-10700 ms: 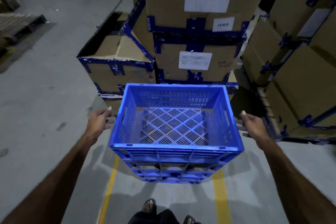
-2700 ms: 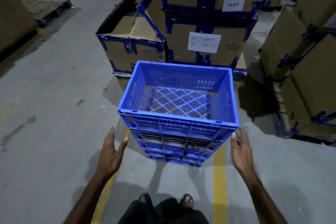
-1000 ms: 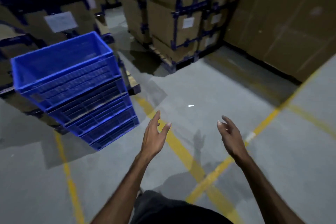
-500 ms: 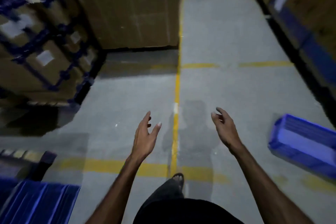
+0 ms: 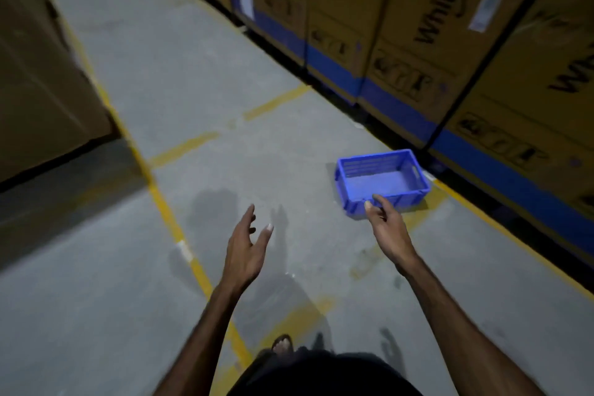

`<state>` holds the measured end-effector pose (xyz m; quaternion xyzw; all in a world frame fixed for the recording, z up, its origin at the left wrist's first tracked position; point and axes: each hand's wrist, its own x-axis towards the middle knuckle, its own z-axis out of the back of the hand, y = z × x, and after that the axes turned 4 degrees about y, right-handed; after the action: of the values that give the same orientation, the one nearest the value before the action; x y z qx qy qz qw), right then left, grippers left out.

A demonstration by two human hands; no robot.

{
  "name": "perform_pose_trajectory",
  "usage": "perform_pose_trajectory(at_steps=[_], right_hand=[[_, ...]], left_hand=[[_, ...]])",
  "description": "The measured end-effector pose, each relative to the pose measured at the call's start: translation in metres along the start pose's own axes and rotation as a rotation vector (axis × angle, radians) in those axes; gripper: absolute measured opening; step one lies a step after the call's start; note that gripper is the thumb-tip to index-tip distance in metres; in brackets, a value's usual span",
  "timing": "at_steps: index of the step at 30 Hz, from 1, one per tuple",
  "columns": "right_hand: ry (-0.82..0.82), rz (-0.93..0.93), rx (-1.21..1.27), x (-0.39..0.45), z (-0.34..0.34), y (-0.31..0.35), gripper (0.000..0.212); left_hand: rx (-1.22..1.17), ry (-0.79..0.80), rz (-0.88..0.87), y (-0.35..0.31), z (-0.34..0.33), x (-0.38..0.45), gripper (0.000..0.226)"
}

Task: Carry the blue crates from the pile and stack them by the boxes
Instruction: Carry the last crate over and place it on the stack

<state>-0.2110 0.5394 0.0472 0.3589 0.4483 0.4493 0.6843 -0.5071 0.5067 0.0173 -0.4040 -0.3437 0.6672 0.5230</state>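
One crate sits on the grey floor, upright and empty, close to the row of tall printed boxes along the right. Both hands are raised ahead of the body with nothing in them: the left hand has its fingers spread and loose, and the right hand is open too, its fingertips overlapping the crate's near wall in the picture, though it looks to be well above and short of it rather than touching. The step in hand is, by my reading, walking up to fetch this crate. To do it well, step in until the feet are just beside the near wall, square the body to the long side, and bend at the knees. Take it by the slots in the two end walls, one of which shows on the right end, one hand to each, so it lifts level and does not swing. Mind the boxes behind it when rising and turning. A yellow line runs along the floor to the left, well apart from the crate.
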Motion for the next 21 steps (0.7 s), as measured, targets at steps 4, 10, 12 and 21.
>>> perform_pose_trajectory(at_steps=[4, 10, 12, 21], right_hand=[[-0.157, -0.041, 0.073, 0.016, 0.037, -0.016, 0.047], [-0.316, -0.111, 0.101, 0.028, 0.107, -0.056, 0.053], [-0.361, -0.142, 0.113, 0.033, 0.132, -0.071, 0.054], [-0.33, -0.196, 0.113, 0.1, 0.267, -0.122, 0.055]], left_hand=[[0.027, 0.143, -0.033, -0.02, -0.039, 0.048, 0.068], [0.098, 0.327, -0.14, -0.07, -0.114, 0.094, 0.067], [0.136, 0.365, -0.173, -0.085, -0.143, 0.105, 0.067], [0.148, 0.355, -0.125, -0.148, -0.266, 0.139, 0.072]])
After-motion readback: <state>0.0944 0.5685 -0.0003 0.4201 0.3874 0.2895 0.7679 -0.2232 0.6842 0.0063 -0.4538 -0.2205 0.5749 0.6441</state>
